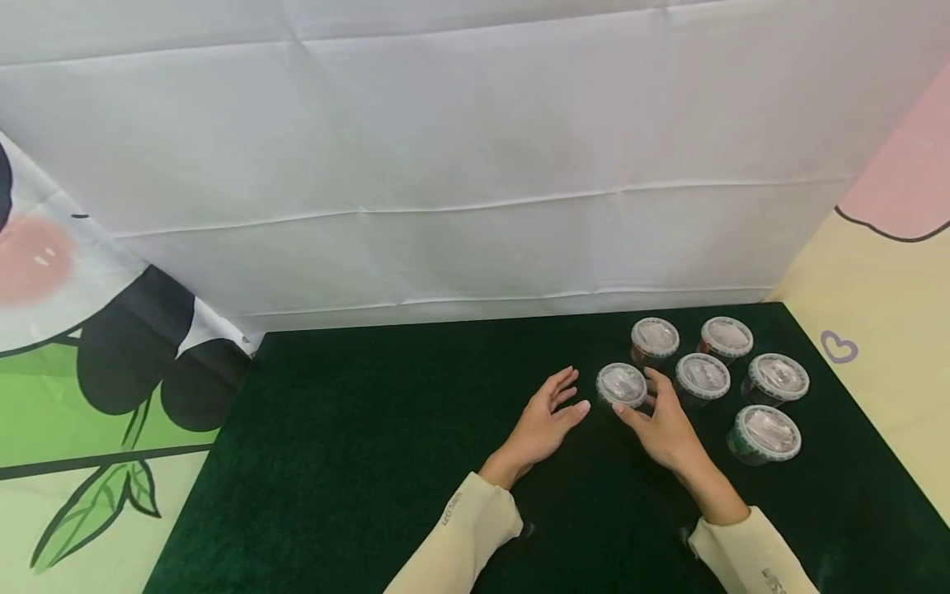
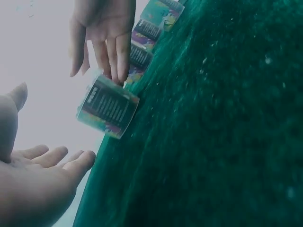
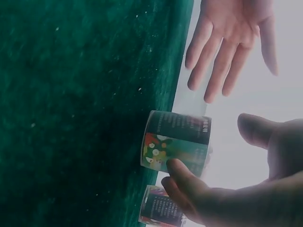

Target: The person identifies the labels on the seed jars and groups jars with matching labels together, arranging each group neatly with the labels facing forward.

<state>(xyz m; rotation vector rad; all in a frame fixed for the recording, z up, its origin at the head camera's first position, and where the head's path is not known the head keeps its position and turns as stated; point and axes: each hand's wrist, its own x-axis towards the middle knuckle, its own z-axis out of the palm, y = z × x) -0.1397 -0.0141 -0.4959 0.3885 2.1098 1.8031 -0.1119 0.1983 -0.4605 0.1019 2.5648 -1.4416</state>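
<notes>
Six tubs are counted, all lidded, all upright on the dark green cloth-covered table [image 1: 356, 462]. The subject item, a short round clear plastic tub with a pale translucent lid [image 1: 622, 385], stands between the hands, just left of the others. Its printed label [image 3: 177, 125] shows dark panels of text and coloured pictures.

Right hand [image 1: 668, 433]: at the tub's right side, a fingertip apparently touching the wall; the thumb stands off in the right wrist view, so no closed grip is found. Left hand [image 1: 538, 429]: fingers extended, thumb apart, holding nothing, just left of the tub without touching it.

The five similar tubs stand in a loose group at the table's right: rear-left tub [image 1: 655, 338], rear-right tub [image 1: 726, 337], middle tub [image 1: 703, 376], far-right tub [image 1: 778, 378] and front tub [image 1: 764, 435].

Progress, in this inspector's judgement: early. One tub is singled out on the table; no stack or straight row is formed, and five tubs appear left to handle.
</notes>
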